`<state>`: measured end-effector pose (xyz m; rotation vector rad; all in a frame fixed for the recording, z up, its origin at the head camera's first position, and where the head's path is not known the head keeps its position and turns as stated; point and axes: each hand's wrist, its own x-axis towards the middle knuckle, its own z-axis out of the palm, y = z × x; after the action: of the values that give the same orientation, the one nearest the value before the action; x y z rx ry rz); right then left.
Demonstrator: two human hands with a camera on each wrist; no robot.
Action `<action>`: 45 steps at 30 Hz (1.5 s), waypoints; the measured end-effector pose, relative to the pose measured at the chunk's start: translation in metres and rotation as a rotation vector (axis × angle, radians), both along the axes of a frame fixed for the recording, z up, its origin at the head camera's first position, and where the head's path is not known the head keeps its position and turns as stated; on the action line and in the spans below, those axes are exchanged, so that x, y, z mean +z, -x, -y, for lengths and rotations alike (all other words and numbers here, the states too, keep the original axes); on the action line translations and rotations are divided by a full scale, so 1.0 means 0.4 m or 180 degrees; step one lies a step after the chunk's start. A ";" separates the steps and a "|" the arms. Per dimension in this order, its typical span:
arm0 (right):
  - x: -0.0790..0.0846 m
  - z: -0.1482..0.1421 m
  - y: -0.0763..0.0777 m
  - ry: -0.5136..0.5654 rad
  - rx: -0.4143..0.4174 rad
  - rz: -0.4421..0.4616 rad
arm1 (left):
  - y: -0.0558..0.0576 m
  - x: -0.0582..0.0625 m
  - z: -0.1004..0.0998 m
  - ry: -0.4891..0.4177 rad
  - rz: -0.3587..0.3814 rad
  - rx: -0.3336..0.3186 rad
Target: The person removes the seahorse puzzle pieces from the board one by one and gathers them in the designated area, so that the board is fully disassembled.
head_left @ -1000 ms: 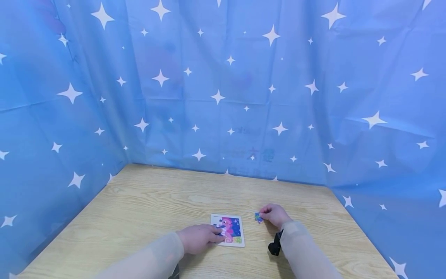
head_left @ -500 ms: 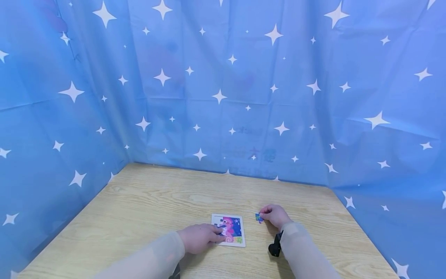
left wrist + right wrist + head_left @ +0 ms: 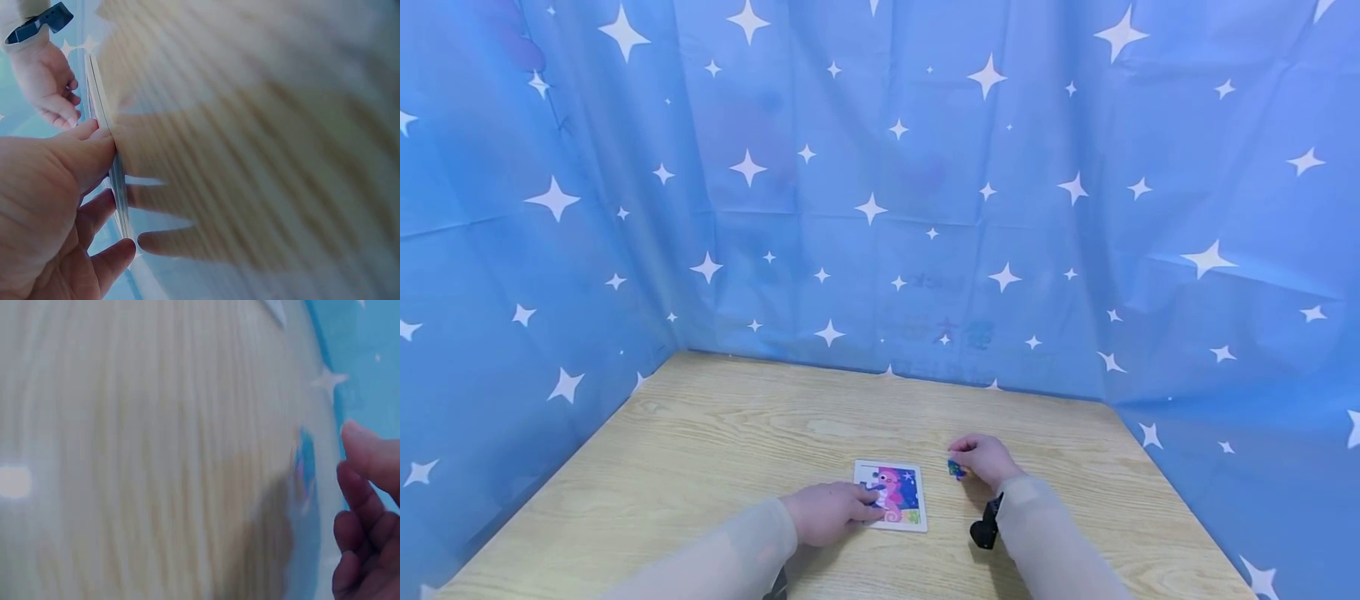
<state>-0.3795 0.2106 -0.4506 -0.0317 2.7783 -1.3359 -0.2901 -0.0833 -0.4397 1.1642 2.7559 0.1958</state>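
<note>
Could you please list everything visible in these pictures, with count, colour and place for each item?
puzzle board: one, white frame with a pink and blue picture, lying flat on the table near its front middle.
puzzle piece: one, blue with some green, just right of the board.
table: one, light wood grain, filling the lower part of the head view.
curtain: blue with white stars, hanging behind and on both sides of the table.
wrist camera: one, black, strapped at the right wrist.
sleeves: two, pale and sheer, on both forearms.
left hand: one, resting on the board's left edge.
right hand: one, pinching the puzzle piece.
</note>
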 end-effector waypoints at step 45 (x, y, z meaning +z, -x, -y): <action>-0.003 0.254 -0.029 -0.0550 0.1359 0.0015 | 0.006 -0.006 0.004 -0.0024 -0.0265 -0.0264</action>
<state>-0.3678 0.1089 -0.4519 -0.5749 2.6596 -0.9871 -0.2926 -0.0848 -0.4419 1.3145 2.7728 0.1518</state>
